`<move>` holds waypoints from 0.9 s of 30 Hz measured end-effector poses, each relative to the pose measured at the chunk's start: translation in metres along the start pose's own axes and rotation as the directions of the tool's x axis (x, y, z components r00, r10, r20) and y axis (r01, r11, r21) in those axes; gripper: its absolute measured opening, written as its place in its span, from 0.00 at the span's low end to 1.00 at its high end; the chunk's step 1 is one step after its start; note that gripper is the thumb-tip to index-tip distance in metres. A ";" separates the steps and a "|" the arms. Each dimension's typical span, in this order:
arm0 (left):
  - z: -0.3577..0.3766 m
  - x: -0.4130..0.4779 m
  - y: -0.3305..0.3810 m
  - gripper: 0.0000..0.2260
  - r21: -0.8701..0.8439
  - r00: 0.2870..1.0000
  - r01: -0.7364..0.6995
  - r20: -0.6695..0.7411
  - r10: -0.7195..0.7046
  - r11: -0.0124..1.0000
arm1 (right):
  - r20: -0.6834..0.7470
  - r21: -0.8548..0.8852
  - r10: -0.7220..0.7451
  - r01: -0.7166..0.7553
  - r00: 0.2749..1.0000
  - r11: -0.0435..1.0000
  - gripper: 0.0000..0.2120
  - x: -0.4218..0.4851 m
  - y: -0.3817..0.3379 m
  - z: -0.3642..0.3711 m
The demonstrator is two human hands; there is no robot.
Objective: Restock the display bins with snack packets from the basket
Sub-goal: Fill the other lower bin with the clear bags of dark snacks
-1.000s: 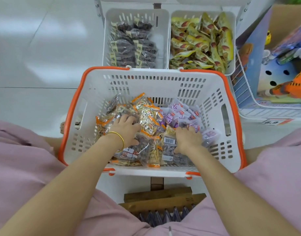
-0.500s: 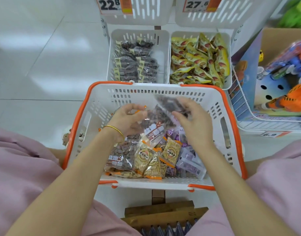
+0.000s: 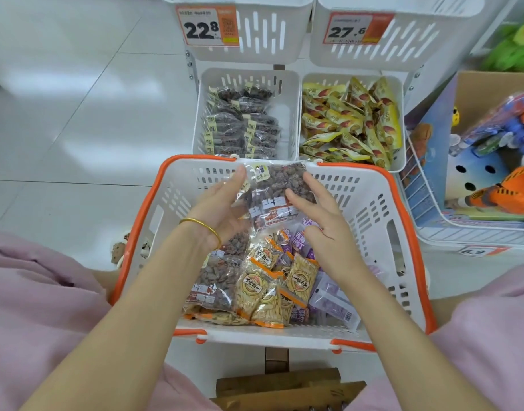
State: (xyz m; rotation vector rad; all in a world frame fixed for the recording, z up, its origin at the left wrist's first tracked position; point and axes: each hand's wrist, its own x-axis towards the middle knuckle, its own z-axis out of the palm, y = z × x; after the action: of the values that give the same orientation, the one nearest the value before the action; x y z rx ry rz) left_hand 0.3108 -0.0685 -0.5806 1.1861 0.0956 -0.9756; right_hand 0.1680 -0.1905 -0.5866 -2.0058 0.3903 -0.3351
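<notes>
We hold a clear packet of dark dried fruit (image 3: 280, 185) over the far end of the white, orange-rimmed basket (image 3: 370, 209), just short of the lower left display bin (image 3: 290, 93), which is stocked with packets that look the same. The left hand (image 3: 219, 206) lies along its left edge and the right hand (image 3: 323, 223) along its right. On both, the fingers are nearly straight and press the film inward, so the packet is carried between them rather than clenched.

We judge the packet light and limp. The film is thin and crinkled, the lumpy contents will shift, and the glossy surface may slip under flat fingers. A pinch at the sealed top edge by the yellow label, or a palm under the belly, would hold it more surely. The fruit should tolerate a short drop.

The packet's lower end covers part of the left palm, so we cannot tell where that thumb sits. The print on the label is too small to read. The upper bins show only their fronts and price tags (image 3: 209, 26), and their contents are hidden. Under the peanut packets (image 3: 266, 289) and purple packets (image 3: 329, 298), we cannot see how deep the pile goes.
</notes>
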 end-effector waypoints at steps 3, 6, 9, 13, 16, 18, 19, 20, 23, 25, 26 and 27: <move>0.006 -0.001 -0.005 0.36 0.163 0.997 -0.065 0.059 0.056 0.984 | 0.039 0.036 -0.052 0.050 0.998 0.998 0.27 -0.001 -0.004 0.004; 0.005 0.002 -0.007 0.35 0.170 0.994 -0.103 0.065 0.093 0.980 | -0.029 0.092 -0.022 0.024 0.999 0.995 0.24 0.001 -0.010 0.000; -0.001 0.008 0.001 0.36 0.361 0.983 -0.186 0.070 0.172 0.914 | -0.071 -0.130 -0.031 0.022 0.997 0.991 0.27 0.020 -0.017 -0.023; 0.003 0.019 0.016 0.41 0.674 0.959 -0.273 0.247 0.138 0.687 | 0.341 -0.423 0.140 0.019 0.929 0.906 0.44 0.066 -0.031 -0.051; 0.011 0.033 0.028 0.40 0.689 0.936 -0.331 0.327 0.131 0.645 | 0.452 -0.425 0.243 -0.032 0.858 0.905 0.43 0.098 -0.030 -0.060; 0.018 0.047 0.041 0.37 0.677 0.916 -0.387 0.362 0.174 0.626 | 0.465 -0.394 0.259 -0.064 0.846 0.917 0.41 0.115 -0.026 -0.064; 0.022 0.054 0.049 0.36 0.676 0.905 -0.412 0.382 0.188 0.610 | 0.460 -0.365 0.265 -0.091 0.848 0.927 0.39 0.124 -0.023 -0.065; 0.026 0.064 0.056 0.36 0.681 0.894 -0.437 0.403 0.197 0.588 | 0.441 -0.330 0.262 -0.117 0.858 0.937 0.35 0.132 -0.019 -0.065; 0.032 0.098 0.077 0.35 0.702 0.873 -0.486 0.420 0.248 0.521 | 0.272 -0.251 0.250 -0.182 0.929 0.951 0.22 0.157 -0.006 -0.065; 0.029 0.128 0.085 0.30 0.745 0.861 -0.490 0.333 0.384 0.452 | 0.061 -0.200 0.259 -0.242 0.964 0.949 0.21 0.174 0.006 -0.064; 0.025 0.145 0.086 0.26 0.793 0.843 -0.473 0.279 0.460 0.385 | -0.060 -0.121 0.277 -0.283 0.959 0.952 0.18 0.182 0.013 -0.064; 0.020 0.162 0.085 0.23 0.849 0.822 -0.444 0.258 0.508 0.286 | -0.163 -0.024 0.304 -0.312 0.939 0.950 0.13 0.189 0.019 -0.063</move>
State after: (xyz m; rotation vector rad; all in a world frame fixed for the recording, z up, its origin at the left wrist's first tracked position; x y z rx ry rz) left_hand 0.4588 -0.1764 -0.5966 2.0701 -0.8265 -0.3646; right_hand 0.3117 -0.3272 -0.5628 -1.9339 0.8102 -0.2891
